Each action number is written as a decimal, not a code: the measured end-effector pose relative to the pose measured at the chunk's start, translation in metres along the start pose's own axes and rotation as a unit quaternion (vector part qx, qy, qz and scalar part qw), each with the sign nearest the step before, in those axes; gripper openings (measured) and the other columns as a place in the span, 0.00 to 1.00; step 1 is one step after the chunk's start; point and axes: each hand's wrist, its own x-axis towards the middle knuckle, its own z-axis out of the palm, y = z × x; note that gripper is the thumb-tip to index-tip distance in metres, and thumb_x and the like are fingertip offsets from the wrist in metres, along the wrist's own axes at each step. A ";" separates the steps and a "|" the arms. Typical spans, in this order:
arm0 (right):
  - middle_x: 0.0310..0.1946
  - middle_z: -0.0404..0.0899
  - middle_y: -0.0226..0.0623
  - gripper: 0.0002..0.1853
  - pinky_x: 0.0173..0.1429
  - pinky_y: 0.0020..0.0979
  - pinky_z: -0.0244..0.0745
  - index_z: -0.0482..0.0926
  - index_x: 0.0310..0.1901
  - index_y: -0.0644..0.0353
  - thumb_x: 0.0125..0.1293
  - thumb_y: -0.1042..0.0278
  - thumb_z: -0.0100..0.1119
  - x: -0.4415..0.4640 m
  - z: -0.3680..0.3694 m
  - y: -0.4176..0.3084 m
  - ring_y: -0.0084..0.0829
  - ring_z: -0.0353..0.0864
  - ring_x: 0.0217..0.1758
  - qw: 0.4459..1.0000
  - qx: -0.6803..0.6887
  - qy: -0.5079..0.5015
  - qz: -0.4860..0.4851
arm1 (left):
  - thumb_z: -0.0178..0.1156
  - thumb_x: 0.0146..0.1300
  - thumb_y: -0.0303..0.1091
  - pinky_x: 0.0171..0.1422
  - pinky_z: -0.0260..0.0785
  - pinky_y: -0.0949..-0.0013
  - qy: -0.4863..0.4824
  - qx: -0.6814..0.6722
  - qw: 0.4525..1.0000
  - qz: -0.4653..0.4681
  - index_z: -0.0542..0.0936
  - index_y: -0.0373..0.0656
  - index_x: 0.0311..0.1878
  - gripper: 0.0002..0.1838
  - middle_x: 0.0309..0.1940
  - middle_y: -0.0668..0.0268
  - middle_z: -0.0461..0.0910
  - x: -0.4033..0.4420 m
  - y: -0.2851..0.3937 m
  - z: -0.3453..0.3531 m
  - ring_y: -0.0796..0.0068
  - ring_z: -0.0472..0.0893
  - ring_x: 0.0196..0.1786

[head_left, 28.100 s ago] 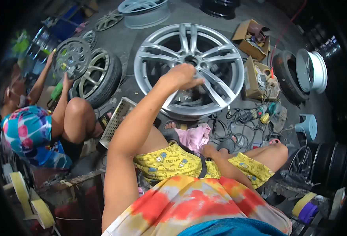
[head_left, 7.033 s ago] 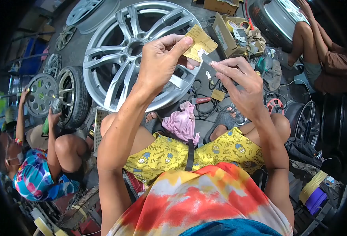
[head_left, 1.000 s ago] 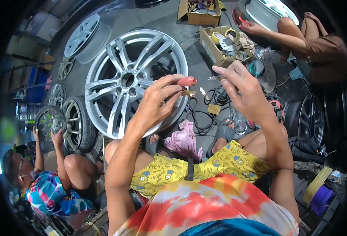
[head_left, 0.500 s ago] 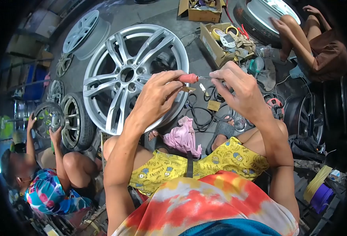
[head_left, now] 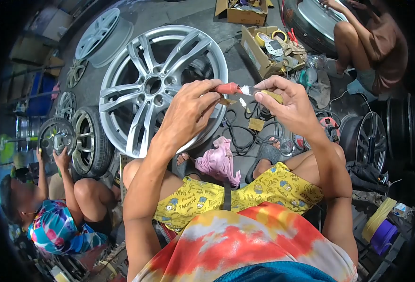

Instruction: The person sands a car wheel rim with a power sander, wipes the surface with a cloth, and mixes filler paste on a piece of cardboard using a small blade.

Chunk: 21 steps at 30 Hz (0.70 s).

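Note:
My left hand [head_left: 188,105] is closed round the red handle [head_left: 226,88] of a slim tool held level in front of me. Beyond the handle, a bright white patch [head_left: 246,90] shows at the tool's tip; whether it is paste or a shining blade, I cannot tell. A small brown flat piece [head_left: 227,101] pokes out below my left fingers. My right hand [head_left: 285,101] pinches a yellowish piece [head_left: 272,96] close to the tip, its fingers hiding part of it. Below and left of my hands rests a large silver alloy wheel rim [head_left: 144,87], its far side partly covered by my left hand.
A cardboard box [head_left: 257,54] of tape rolls and tools stands ahead. Black cable [head_left: 242,141] and a pink cloth [head_left: 218,162] lie between my feet. One person [head_left: 62,221] squats at left holding a dark wheel part [head_left: 57,138]; another [head_left: 376,47] sits by a tyre at right.
My right hand has turned, and the yellowish piece now shows in it. The white patch has appeared at the tip. The person at right has moved their hands upward.

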 end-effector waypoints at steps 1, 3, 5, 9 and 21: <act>0.32 0.80 0.24 0.10 0.35 0.19 0.68 0.82 0.49 0.67 0.71 0.71 0.67 -0.001 -0.001 -0.004 0.11 0.73 0.33 0.995 0.076 -0.011 0.061 | 0.66 0.58 0.21 0.60 0.75 0.55 -0.001 -0.001 1.000 0.002 0.86 0.38 0.47 0.12 0.57 0.59 0.83 0.000 0.000 0.001 0.53 0.83 0.55; 0.32 0.80 0.23 0.10 0.35 0.18 0.68 0.82 0.49 0.67 0.71 0.71 0.67 -0.002 -0.009 -0.008 0.11 0.72 0.32 0.995 0.079 -0.003 0.058 | 0.65 0.61 0.21 0.59 0.76 0.57 0.010 -0.016 1.000 -0.010 0.86 0.38 0.48 0.12 0.57 0.58 0.83 -0.001 0.003 0.005 0.53 0.84 0.54; 0.32 0.79 0.22 0.11 0.34 0.17 0.66 0.83 0.50 0.66 0.72 0.69 0.67 -0.002 -0.016 -0.008 0.11 0.71 0.31 0.996 0.077 0.025 0.036 | 0.64 0.62 0.22 0.59 0.76 0.57 -0.018 -0.082 0.996 -0.032 0.87 0.37 0.48 0.11 0.57 0.57 0.83 -0.001 0.011 0.016 0.53 0.84 0.54; 0.32 0.79 0.23 0.13 0.35 0.18 0.69 0.83 0.52 0.65 0.72 0.66 0.67 -0.002 -0.036 -0.011 0.13 0.73 0.31 0.996 0.055 0.070 0.004 | 0.60 0.66 0.24 0.58 0.76 0.60 -0.152 -0.224 0.957 -0.106 0.87 0.35 0.47 0.11 0.53 0.54 0.83 -0.002 0.027 0.075 0.54 0.85 0.52; 0.31 0.84 0.34 0.12 0.41 0.26 0.78 0.83 0.48 0.66 0.67 0.69 0.63 -0.017 -0.053 0.015 0.21 0.83 0.33 0.982 0.012 0.160 -0.097 | 0.64 0.59 0.42 0.51 0.79 0.54 -0.364 -0.172 0.858 -0.318 0.90 0.41 0.33 0.13 0.32 0.49 0.87 -0.074 -0.078 0.359 0.51 0.89 0.40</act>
